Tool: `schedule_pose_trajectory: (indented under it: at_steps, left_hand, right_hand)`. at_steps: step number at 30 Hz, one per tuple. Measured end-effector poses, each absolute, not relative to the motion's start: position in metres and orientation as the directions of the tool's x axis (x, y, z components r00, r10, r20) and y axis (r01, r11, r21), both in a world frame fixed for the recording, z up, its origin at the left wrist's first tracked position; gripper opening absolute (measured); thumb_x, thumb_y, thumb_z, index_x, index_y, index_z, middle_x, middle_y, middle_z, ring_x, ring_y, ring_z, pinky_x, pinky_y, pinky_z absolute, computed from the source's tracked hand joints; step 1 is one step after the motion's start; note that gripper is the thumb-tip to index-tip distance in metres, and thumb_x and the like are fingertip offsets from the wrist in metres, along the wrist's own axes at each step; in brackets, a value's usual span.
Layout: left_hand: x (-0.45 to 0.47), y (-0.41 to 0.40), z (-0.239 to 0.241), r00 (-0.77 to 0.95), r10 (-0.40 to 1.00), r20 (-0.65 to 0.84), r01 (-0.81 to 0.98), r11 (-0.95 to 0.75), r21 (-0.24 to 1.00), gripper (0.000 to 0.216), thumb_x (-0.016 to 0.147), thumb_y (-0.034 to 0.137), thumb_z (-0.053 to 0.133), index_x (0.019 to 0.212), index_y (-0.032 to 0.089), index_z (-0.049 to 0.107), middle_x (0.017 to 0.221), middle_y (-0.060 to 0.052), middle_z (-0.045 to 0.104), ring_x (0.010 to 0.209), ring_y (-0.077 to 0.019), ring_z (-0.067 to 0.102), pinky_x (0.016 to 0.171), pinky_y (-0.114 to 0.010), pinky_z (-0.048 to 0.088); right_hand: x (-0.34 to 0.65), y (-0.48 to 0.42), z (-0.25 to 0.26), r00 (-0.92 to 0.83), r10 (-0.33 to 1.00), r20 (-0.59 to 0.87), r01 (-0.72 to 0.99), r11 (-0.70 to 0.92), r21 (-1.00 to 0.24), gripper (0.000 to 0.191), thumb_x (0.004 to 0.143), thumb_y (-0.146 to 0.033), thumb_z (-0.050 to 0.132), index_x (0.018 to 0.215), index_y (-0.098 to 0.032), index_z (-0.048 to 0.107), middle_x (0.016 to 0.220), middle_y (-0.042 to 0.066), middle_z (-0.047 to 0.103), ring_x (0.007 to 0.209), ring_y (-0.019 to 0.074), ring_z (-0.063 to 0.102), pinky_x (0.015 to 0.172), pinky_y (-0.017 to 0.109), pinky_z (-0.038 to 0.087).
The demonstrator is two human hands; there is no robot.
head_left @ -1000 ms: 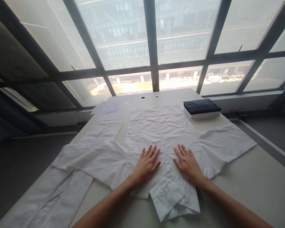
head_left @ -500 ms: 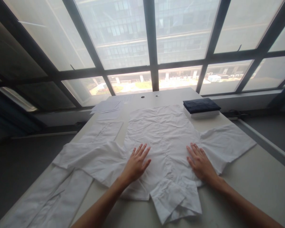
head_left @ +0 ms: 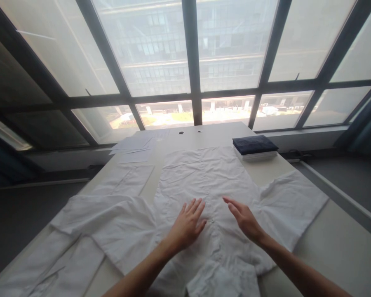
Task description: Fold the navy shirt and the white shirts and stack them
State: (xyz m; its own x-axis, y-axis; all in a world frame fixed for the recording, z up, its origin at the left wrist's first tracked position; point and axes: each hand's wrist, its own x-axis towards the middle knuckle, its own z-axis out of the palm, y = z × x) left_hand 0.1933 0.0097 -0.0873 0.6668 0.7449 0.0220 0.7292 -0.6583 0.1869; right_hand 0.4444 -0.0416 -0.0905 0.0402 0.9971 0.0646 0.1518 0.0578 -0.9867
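A white button-front shirt (head_left: 200,173) lies spread over the table, its sleeves stretched out to both sides and its collar toward me. My left hand (head_left: 188,225) rests flat on the shirt, left of the button line, with fingers stretched out. Just right of that line is my right hand (head_left: 243,216), turned on edge with its fingers extended and the thumb apart. It holds nothing; whether it touches the cloth I cannot tell. The collar end runs out of the bottom of the view.
White folded trousers-like cloth (head_left: 58,264) lies under the left sleeve along the table's left side. Paper sheets (head_left: 132,146) are at the far left. A stack topped by dark navy folded cloth (head_left: 255,144) sits at the back right. Windows (head_left: 160,49) rise behind the white table (head_left: 324,247).
Both hands have moved inward toward the button line, the right one farther and turning on edge. The view has tipped up slightly, so the collar sits lower in the picture.
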Motion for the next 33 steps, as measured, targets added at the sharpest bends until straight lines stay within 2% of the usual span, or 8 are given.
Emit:
schedule_pose_trajectory:
  at_steps: [3, 6, 10, 15, 20, 23, 28, 33]
  left_hand:
    - [0.22, 0.022, -0.091, 0.652, 0.754, 0.079, 0.735, -0.654, 0.179, 0.057, 0.1, 0.039, 0.043, 0.153, 0.018, 0.034, 0.161, -0.01, 0.032, 0.151, -0.027, 0.02, 0.121, -0.054, 0.02]
    - [0.225, 0.028, -0.102, 0.688, 0.72, 0.092, 0.705, -0.693, 0.149, 0.061, 0.1, 0.046, 0.044, 0.153, 0.017, 0.035, 0.16, -0.012, 0.032, 0.151, -0.0279, 0.018, 0.121, -0.056, 0.017]
    - [0.216, 0.027, -0.109, 0.71, 0.695, 0.116, 0.685, -0.719, 0.12, 0.067, 0.101, 0.052, 0.039, 0.158, 0.02, 0.023, 0.164, -0.01, 0.022, 0.152, -0.0276, 0.015, 0.121, -0.054, 0.018]
    - [0.214, 0.028, -0.109, 0.711, 0.692, 0.123, 0.684, -0.722, 0.11, 0.065, 0.101, 0.053, 0.035, 0.158, 0.021, 0.026, 0.164, -0.009, 0.022, 0.151, -0.0288, 0.019, 0.12, -0.055, 0.02]
    - [0.214, 0.03, -0.112, 0.711, 0.691, 0.129, 0.684, -0.722, 0.102, 0.066, 0.101, 0.053, 0.036, 0.158, 0.021, 0.026, 0.163, -0.009, 0.023, 0.151, -0.029, 0.021, 0.12, -0.054, 0.019]
    - [0.215, 0.029, -0.112, 0.71, 0.693, 0.124, 0.685, -0.721, 0.104, 0.066, 0.101, 0.053, 0.036, 0.158, 0.021, 0.026, 0.163, -0.009, 0.024, 0.151, -0.029, 0.02, 0.12, -0.054, 0.02]
    - [0.217, 0.027, -0.112, 0.705, 0.697, 0.129, 0.691, -0.717, 0.091, 0.066, 0.101, 0.051, 0.036, 0.157, 0.017, 0.026, 0.163, -0.011, 0.025, 0.152, -0.0285, 0.017, 0.121, -0.055, 0.017]
    - [0.218, 0.026, -0.112, 0.697, 0.705, 0.131, 0.698, -0.709, 0.1, 0.066, 0.101, 0.05, 0.037, 0.158, 0.018, 0.025, 0.164, -0.009, 0.023, 0.152, -0.0273, 0.017, 0.122, -0.053, 0.016]
  right_hand:
    - [0.419, 0.002, -0.083, -0.159, 0.986, -0.056, -0.428, -0.12, -0.896, 0.049, 0.096, -0.054, 0.05, 0.12, -0.016, 0.068, 0.132, 0.015, 0.065, 0.126, 0.0291, 0.058, 0.111, 0.051, 0.039]
    - [0.412, 0.033, -0.096, -0.326, 0.935, -0.139, -0.626, -0.324, -0.709, 0.05, 0.101, -0.051, 0.037, 0.119, -0.015, 0.066, 0.134, 0.016, 0.063, 0.125, 0.0244, 0.059, 0.112, 0.047, 0.037]
    - [0.448, 0.059, -0.116, -0.296, 0.941, -0.164, -0.626, -0.321, -0.711, 0.058, 0.103, -0.051, 0.018, 0.122, -0.015, 0.06, 0.139, 0.019, 0.058, 0.128, 0.0244, 0.057, 0.11, 0.054, 0.039]
    - [0.545, 0.094, -0.112, 0.223, 0.965, -0.138, -0.463, -0.019, -0.886, 0.062, 0.1, -0.048, 0.011, 0.125, -0.014, 0.055, 0.145, 0.026, 0.048, 0.127, 0.0266, 0.057, 0.105, 0.057, 0.043]
    - [0.577, 0.116, -0.096, 0.423, 0.9, -0.104, -0.433, 0.099, -0.896, 0.063, 0.099, -0.048, 0.005, 0.131, -0.019, 0.052, 0.157, 0.016, 0.035, 0.138, 0.0192, 0.045, 0.112, 0.049, 0.038]
    - [0.527, 0.103, -0.095, 0.352, 0.934, -0.064, -0.464, 0.114, -0.879, 0.06, 0.099, -0.054, 0.016, 0.123, -0.021, 0.059, 0.147, 0.014, 0.05, 0.133, 0.0211, 0.051, 0.11, 0.049, 0.041]
    - [0.425, 0.044, -0.111, -0.207, 0.978, -0.019, -0.423, -0.107, -0.9, 0.07, 0.099, -0.061, 0.013, 0.127, -0.019, 0.061, 0.14, 0.016, 0.058, 0.132, 0.0267, 0.052, 0.107, 0.057, 0.041]
    - [0.47, 0.041, -0.118, -0.081, 0.992, -0.1, -0.403, -0.124, -0.907, 0.066, 0.099, -0.058, 0.01, 0.123, -0.019, 0.059, 0.138, 0.019, 0.059, 0.129, 0.0269, 0.055, 0.105, 0.058, 0.043]
